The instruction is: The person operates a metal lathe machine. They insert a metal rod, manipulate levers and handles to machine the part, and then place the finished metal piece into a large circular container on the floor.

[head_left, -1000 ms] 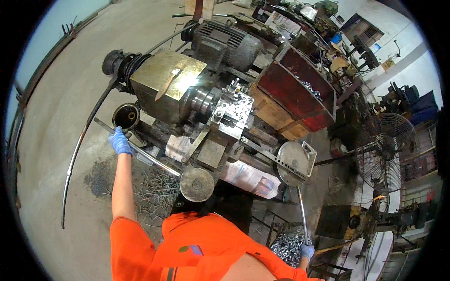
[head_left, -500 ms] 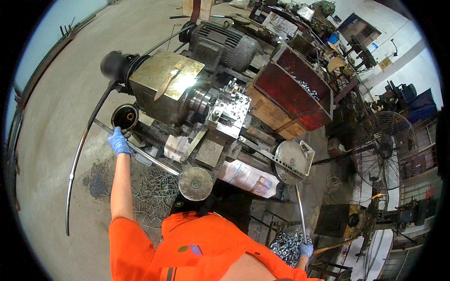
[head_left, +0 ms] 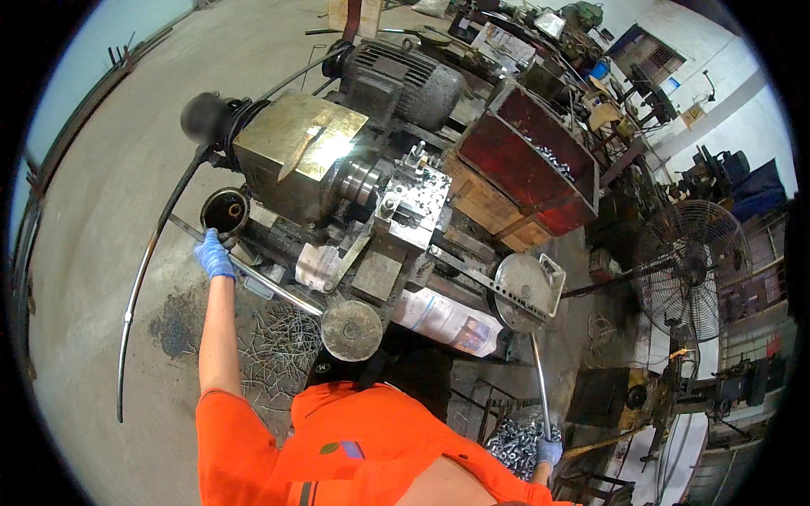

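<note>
In a blue glove, my left hand point(head_left: 213, 255) is closed around a long steel lever point(head_left: 278, 292) near its outer end. That lever runs to a round metal disc point(head_left: 352, 331) at the front of a greasy machine. Low on the right, my gloved right hand point(head_left: 549, 453) grips the lower end of a second lever bar point(head_left: 541, 379), whose top meets a round plate point(head_left: 521, 282). Between the two, the machine's tool block point(head_left: 418, 202), strewn with dark chips, sits beside the steel spindle chuck point(head_left: 361, 181). I cannot make out any workpiece in the chuck.
A red bin point(head_left: 540, 156) with small metal parts stands on wood at the right. Beside my right hand is a heap of shiny metal parts point(head_left: 516, 443). Wiry shavings point(head_left: 278, 350) lie on the floor. A caged fan point(head_left: 693, 268) stands far right; a black hose point(head_left: 156, 244) hangs left.
The right lever and my right hand have shifted very slightly down and to the left. My left hand and its lever look unmoved.
</note>
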The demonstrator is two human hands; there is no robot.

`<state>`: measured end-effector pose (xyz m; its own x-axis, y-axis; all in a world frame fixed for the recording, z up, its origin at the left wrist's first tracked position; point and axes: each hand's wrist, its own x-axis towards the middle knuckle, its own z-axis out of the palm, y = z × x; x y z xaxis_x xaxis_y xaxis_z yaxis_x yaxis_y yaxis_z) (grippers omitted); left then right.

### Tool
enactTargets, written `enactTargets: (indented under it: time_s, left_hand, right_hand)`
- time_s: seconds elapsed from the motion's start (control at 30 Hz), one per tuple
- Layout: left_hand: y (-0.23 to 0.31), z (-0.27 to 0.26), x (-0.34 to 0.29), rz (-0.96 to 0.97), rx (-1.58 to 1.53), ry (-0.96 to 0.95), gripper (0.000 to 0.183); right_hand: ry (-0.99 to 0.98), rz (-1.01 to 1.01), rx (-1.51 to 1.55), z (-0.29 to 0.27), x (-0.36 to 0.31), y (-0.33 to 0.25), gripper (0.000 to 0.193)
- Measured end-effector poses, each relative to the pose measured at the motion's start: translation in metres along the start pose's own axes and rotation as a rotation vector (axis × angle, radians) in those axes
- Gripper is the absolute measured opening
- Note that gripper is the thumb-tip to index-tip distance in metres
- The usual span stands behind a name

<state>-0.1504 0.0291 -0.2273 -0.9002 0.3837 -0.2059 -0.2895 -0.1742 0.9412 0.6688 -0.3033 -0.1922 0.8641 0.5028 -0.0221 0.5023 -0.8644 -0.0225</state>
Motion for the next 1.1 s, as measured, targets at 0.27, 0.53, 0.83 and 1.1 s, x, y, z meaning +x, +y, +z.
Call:
enactTargets:
  time_s: [0.27, 0.53, 0.83, 1.1]
  left_hand:
    - [0.0, 0.001, 0.001, -0.022, -0.025, 0.01, 0.015]
    - [0.003, 0.002, -0.001, -0.022, -0.015, 0.012, 0.016]
    - [-0.008, -0.003, 0.011, -0.009, 0.014, 0.02, 0.017]
    - [0.001, 0.002, 0.001, -0.032, -0.021, 0.002, 0.016]
  right_hand:
    - [-0.052, 0.084, -0.082, 0.004, 0.001, 0.0, 0.031]
    - [0.003, 0.104, -0.08, 0.014, 0.003, 0.009, 0.036]
    - [0.03, 0.098, -0.124, 0.034, 0.012, 0.028, 0.035]
    - [0.031, 0.102, -0.136, 0.036, 0.011, 0.033, 0.034]
